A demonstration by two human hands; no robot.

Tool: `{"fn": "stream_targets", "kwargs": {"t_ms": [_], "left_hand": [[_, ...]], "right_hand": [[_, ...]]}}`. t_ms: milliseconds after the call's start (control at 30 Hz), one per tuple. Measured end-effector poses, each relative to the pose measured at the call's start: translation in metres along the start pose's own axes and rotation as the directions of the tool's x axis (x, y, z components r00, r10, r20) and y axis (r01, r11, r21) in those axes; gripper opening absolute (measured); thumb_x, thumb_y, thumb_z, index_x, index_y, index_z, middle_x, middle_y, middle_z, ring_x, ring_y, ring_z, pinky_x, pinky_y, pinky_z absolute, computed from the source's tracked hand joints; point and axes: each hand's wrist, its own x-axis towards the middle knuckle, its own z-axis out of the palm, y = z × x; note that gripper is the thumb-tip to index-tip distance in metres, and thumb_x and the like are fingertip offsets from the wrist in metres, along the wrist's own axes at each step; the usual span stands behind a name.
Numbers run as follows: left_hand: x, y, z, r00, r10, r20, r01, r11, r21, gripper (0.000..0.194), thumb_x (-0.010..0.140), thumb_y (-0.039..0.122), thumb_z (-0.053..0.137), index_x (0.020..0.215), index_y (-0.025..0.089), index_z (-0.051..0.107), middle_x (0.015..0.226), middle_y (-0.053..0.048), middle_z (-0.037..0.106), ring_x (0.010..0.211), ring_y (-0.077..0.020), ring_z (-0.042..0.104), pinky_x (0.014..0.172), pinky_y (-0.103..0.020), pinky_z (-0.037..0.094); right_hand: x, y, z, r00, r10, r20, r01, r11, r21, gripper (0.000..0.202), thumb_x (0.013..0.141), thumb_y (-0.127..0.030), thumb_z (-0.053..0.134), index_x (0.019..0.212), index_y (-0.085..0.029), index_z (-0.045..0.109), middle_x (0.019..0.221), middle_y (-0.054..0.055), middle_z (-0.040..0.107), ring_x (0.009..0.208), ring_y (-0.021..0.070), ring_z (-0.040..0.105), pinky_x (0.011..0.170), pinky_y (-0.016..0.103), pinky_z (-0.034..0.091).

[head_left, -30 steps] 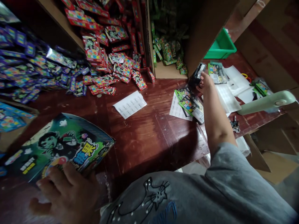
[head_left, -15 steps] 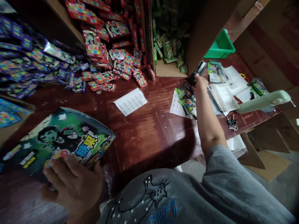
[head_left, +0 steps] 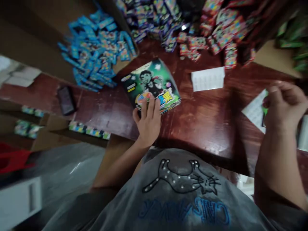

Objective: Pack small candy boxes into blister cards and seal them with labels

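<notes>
My left hand (head_left: 148, 123) lies on the front part of a green and black printed carton (head_left: 154, 81), its fingers stretched out over the lid picture. The carton sits closed and slightly turned on the red-brown table (head_left: 199, 117). Off to the right, my right hand (head_left: 286, 104) is raised over the table with thumb and fingers pinched together. Whatever is between those fingertips is too blurred to make out. Beneath it, partly covered, lies a white printed sheet (head_left: 253, 109) with a bit of green packaging. Between the hands rests another white label sheet (head_left: 208, 79).
Small blue packets (head_left: 96, 51) spill from a carton at the back left. Purple packets (head_left: 154, 19) and red packets (head_left: 225, 29) are heaped behind, with green packets (head_left: 293, 48) at the far right. A dark phone (head_left: 66, 100) lies at the table's left.
My view has swung left. My right hand has come away from a black device on the right and is now pinched in the air. My left hand stays on the carton.
</notes>
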Motion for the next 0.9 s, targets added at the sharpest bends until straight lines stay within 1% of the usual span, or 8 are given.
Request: {"fn": "stream_targets", "kwargs": {"t_ms": [67,133,167,233,400,567,700,900], "left_hand": [[0.0,-0.003,-0.005,1.0,0.026,0.015,-0.026,1.0,-0.003,0.068,0.105,0.027,0.061,0.171,0.028,0.043,0.18,-0.01,0.036,0.168,-0.0374,0.033,0.135,-0.067,0.02],[-0.001,-0.005,-0.011,0.998,0.059,0.024,-0.059,0.998,0.005,0.072,0.103,0.031,0.067,0.171,0.027,0.043,0.18,-0.011,0.037,0.168,-0.0384,0.034,0.134,-0.066,0.022],[-0.002,-0.005,-0.013,0.997,0.075,0.029,-0.075,0.997,0.01,0.074,0.102,0.036,0.07,0.171,0.026,0.043,0.179,-0.012,0.038,0.167,-0.0392,0.035,0.134,-0.065,0.024],[-0.001,-0.007,-0.018,0.995,0.098,0.032,-0.098,0.995,0.014,0.077,0.101,0.047,0.073,0.169,0.025,0.045,0.179,-0.013,0.04,0.166,-0.0402,0.037,0.133,-0.064,0.027],[0.005,-0.01,-0.019,0.995,0.097,0.005,-0.097,0.995,0.001,0.082,0.097,0.071,0.069,0.163,0.026,0.054,0.172,-0.014,0.051,0.162,-0.04,0.043,0.126,-0.057,0.037],[0.013,-0.005,-0.012,0.998,0.025,-0.062,-0.027,0.999,-0.028,0.058,0.105,0.059,0.06,0.153,0.027,0.064,0.165,-0.011,0.059,0.156,-0.0384,0.049,0.126,-0.058,0.037],[0.013,0.004,-0.008,0.997,0.006,-0.076,-0.01,0.999,-0.053,0.052,0.109,0.052,0.056,0.152,0.025,0.063,0.166,-0.012,0.059,0.156,-0.0375,0.048,0.129,-0.059,0.035],[0.016,-0.027,-0.02,0.996,0.043,-0.078,-0.062,0.962,-0.264,0.051,0.108,0.057,0.059,0.147,0.023,0.065,0.162,-0.011,0.062,0.158,-0.0349,0.048,0.134,-0.054,0.032]], "right_hand": [[-0.065,-0.031,0.033,0.932,0.002,0.363,-0.099,0.964,0.247,0.043,0.089,-0.042,0.086,0.125,-0.018,0.081,0.107,0.013,0.083,0.064,0.0102,0.063,0.059,0.032,0.05],[-0.127,-0.065,0.067,0.688,-0.029,0.725,-0.365,0.849,0.381,0.063,0.089,-0.043,0.085,0.147,-0.028,0.066,0.098,0.002,0.082,0.052,0.0072,0.052,0.049,0.027,0.046],[-0.152,-0.079,0.085,0.602,-0.071,0.795,-0.453,0.79,0.413,0.067,0.088,-0.045,0.085,0.148,-0.029,0.061,0.093,-0.002,0.08,0.047,0.0065,0.049,0.045,0.026,0.043],[-0.184,-0.097,0.12,0.54,-0.083,0.838,-0.538,0.732,0.418,0.054,0.088,-0.046,0.083,0.131,-0.029,0.055,0.093,-0.006,0.078,0.042,0.0055,0.047,0.04,0.025,0.04],[-0.192,-0.103,0.167,0.584,-0.016,0.811,-0.472,0.807,0.355,0.042,0.089,-0.041,0.077,0.1,-0.03,0.038,0.093,-0.005,0.074,0.039,0.0047,0.045,0.036,0.024,0.036],[-0.19,-0.103,0.171,0.613,0.012,0.79,-0.439,0.837,0.328,0.047,0.087,-0.046,0.078,0.103,-0.03,0.037,0.091,-0.002,0.07,0.049,0.0084,0.051,0.042,0.026,0.039],[-0.192,-0.108,0.176,0.642,0.072,0.763,-0.386,0.89,0.242,0.048,0.089,-0.052,0.078,0.11,-0.03,0.041,0.086,-0.001,0.069,0.061,0.0166,0.06,0.056,0.035,0.054],[-0.18,-0.11,0.171,0.716,0.111,0.689,-0.04,0.992,-0.119,0.055,0.09,-0.073,0.075,0.107,-0.025,0.053,0.083,0.008,0.071,0.081,0.0316,0.071,0.084,0.054,0.059]]}}
